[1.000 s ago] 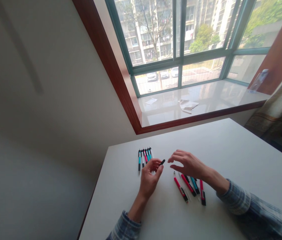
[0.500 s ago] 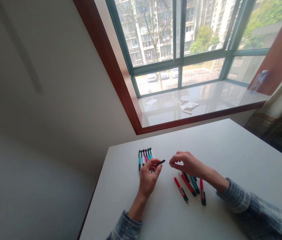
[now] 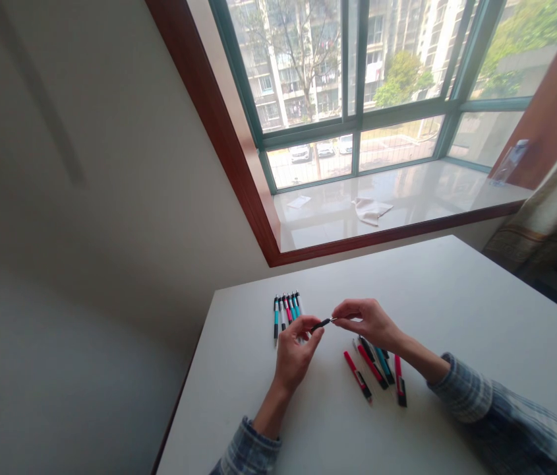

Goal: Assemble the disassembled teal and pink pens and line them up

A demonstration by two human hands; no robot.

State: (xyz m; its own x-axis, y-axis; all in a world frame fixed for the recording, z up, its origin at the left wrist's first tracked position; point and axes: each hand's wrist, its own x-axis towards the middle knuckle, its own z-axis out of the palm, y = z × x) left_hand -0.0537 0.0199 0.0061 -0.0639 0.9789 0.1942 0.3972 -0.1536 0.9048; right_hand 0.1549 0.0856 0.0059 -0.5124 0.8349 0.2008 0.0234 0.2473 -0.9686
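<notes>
My left hand [image 3: 293, 353] pinches a short black pen part [image 3: 323, 323] between thumb and fingertips, its end pointing right. From the other side my right hand [image 3: 368, 322] comes in with fingers pinched on a thin, pale piece [image 3: 333, 319] that meets the end of the black part. Whether the piece is a refill or a tip is too small to tell. Behind my left hand stands a neat row of pens [image 3: 276, 318] in blue, white and red, partly covered by it. Below my right hand lie several red, blue and black pen parts [image 3: 357, 377] in a loose group.
The white table [image 3: 407, 284] reaches to the wall and a window sill framed in red-brown wood. On the sill are a cloth [image 3: 371, 211], a sheet of paper [image 3: 299, 202] and a clear bottle [image 3: 509, 163]. A curtain [image 3: 540, 211] hangs at the right.
My right hand has moved slightly left, bringing its thin piece against the end of the black pen part. My left hand has barely moved, and the pens on the table lie as before.
</notes>
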